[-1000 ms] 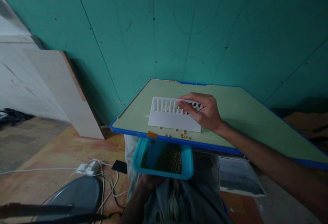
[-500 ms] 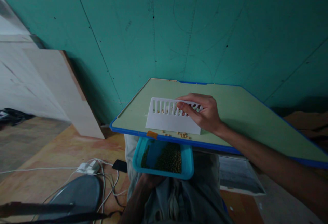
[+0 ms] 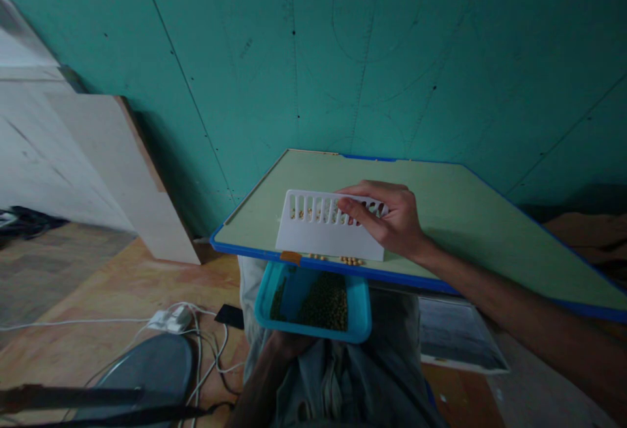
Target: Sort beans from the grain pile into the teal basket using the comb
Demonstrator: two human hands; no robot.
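My right hand grips the right part of a white slotted plastic plate, thumb on the near side. The plate stands tilted on the pale green tabletop. Behind it, small light seeds show through the slots. In front of it, several round yellowish peas or beans lie along the table's near edge. Just below that edge is a blue plastic tub, holding a layer of small round green and tan seeds. My left hand holds the tub from below at its near side, fingers hidden.
A blue strip edges the table, with orange tape on it. The green wall rises behind. On the floor at left are a grey stool seat, a power strip with white cables and a leaning board.
The white plate has come slightly nearer to the table's front edge, pushing the peas or beans there closer to it. The tub and my left hand look about the same.
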